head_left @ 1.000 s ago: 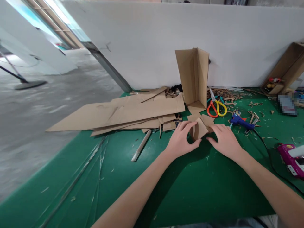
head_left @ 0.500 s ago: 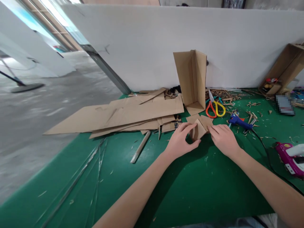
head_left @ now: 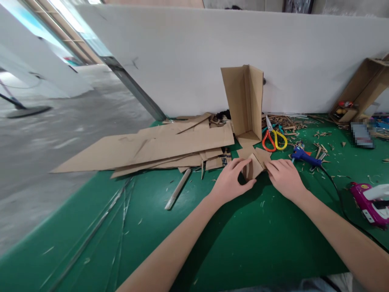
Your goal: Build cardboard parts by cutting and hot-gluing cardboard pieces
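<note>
A small folded cardboard piece (head_left: 254, 166) stands on the green table (head_left: 249, 243) between my hands. My left hand (head_left: 230, 182) curls round its left side, thumb below and fingers on top. My right hand (head_left: 284, 177) presses on the piece's right flap with fingers together. Just behind it stands a tall folded cardboard box part (head_left: 244, 103), upright against the white wall.
Flat cardboard sheets (head_left: 158, 147) lie at the left, a wooden stick (head_left: 178, 189) in front of them. Orange-yellow scissors (head_left: 274, 136), a blue glue gun (head_left: 305, 157) with a black cord, cardboard scraps, a pink tool (head_left: 370, 205) and an open box (head_left: 360, 93) are at the right.
Both hands stay on the small cardboard piece; my right hand has crept slightly closer to it. The view has shifted a little.
</note>
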`<state>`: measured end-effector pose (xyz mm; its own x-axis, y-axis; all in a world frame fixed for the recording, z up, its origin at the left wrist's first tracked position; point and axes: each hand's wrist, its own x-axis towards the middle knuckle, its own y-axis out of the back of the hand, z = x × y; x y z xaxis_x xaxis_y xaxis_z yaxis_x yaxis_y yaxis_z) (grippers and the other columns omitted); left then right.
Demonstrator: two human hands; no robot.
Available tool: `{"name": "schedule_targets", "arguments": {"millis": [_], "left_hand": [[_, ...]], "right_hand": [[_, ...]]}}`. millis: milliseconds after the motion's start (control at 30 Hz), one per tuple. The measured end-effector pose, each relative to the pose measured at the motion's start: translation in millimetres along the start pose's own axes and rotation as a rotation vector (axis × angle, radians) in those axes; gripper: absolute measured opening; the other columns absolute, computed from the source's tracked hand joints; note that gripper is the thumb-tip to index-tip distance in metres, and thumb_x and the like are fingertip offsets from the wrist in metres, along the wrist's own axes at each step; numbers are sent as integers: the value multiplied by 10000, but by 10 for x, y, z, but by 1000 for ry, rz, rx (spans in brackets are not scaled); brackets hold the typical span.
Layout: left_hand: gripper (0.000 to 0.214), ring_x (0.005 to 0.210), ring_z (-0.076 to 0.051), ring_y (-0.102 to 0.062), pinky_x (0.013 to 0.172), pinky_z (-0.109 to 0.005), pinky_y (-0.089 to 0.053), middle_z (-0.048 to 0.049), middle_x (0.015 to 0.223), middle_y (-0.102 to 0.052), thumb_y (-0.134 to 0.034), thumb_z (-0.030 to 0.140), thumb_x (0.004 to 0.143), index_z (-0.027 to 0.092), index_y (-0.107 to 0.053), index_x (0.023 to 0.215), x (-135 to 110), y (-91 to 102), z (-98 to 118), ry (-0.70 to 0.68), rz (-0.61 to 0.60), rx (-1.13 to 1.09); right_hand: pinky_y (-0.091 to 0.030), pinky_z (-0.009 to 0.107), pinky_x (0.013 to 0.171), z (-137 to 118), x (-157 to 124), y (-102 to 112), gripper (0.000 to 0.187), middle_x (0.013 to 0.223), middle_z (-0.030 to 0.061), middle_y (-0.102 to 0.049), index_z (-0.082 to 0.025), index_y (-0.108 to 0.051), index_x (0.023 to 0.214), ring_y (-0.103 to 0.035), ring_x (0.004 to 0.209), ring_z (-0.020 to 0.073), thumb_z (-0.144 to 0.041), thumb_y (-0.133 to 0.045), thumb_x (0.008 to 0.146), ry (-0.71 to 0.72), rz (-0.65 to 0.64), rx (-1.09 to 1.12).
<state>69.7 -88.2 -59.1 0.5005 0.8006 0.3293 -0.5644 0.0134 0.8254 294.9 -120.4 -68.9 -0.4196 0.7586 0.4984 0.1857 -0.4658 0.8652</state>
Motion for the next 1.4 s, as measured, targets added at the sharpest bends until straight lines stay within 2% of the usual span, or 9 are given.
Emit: {"name": "schedule_targets", "arguments": {"millis": [100,200,333,467,600,800,933,1133,1400], "left_hand": [[586,1197,-307,-573,994,-474,-510,-124,1301,-560,-640,424,842,245,-484,1378,3,7,7,7,11,-3],[584,1205,-313,-568,987,-478,-512,-132,1313,-555,-629,445,853,237,-480,1378,3,8,4,11,10,-7],[578,1209,-312,-565,990,-476,-509,-134,1315,-553,-625,454,857,231,-480,1370,0,6,-5,11,7,0],[579,1215,-322,-560,979,-479,-511,-141,1325,-547,-622,458,860,232,-478,1373,0,14,-1,12,0,6],[577,1217,-321,-560,983,-479,-510,-135,1321,-548,-615,465,865,242,-471,1378,-3,20,0,10,-8,12],[591,1220,-319,-555,989,-481,-506,-139,1335,-538,-602,491,873,234,-459,1387,-8,16,-12,11,-12,14],[598,1223,-331,-551,975,-492,-513,-144,1347,-534,-596,514,874,236,-463,1387,-7,25,-5,27,-30,12],[589,1237,-320,-541,985,-473,-512,-144,1354,-522,-594,497,885,230,-451,1390,-14,28,-5,16,-2,-8],[595,1246,-313,-530,1008,-467,-497,-142,1360,-491,-614,482,876,235,-438,1389,-28,33,8,41,41,-113]], "right_hand": [[-445,397,789,25,-2,74,316,1022,139,-656,-125,-601,1252,-595,932,275,-173,-517,951,-34,36,14],[-448,376,749,70,-18,137,308,891,115,-648,-110,-613,1217,-591,841,245,-119,-411,984,27,120,63],[-473,364,767,93,-35,134,274,823,72,-672,-141,-637,1177,-619,791,210,-125,-444,983,9,206,287],[-517,362,797,87,-34,63,189,778,27,-699,-192,-700,1077,-654,745,187,-218,-598,920,-222,278,606],[-552,357,766,111,-25,17,221,775,16,-705,-195,-741,1025,-667,730,187,-309,-681,845,-502,264,890],[-571,384,822,138,-16,-20,283,760,15,-715,-176,-760,1001,-688,746,197,-335,-716,771,-639,253,1054],[-578,394,818,185,-32,-57,259,800,29,-741,-191,-761,1005,-707,767,216,-317,-692,790,-612,196,985],[-532,417,855,282,-74,-112,260,930,56,-765,-209,-741,1070,-683,888,254,-151,-596,862,-342,76,529],[-512,401,850,326,-72,-104,255,961,68,-746,-197,-691,1121,-667,863,241,-150,-556,911,-300,36,435]]}}
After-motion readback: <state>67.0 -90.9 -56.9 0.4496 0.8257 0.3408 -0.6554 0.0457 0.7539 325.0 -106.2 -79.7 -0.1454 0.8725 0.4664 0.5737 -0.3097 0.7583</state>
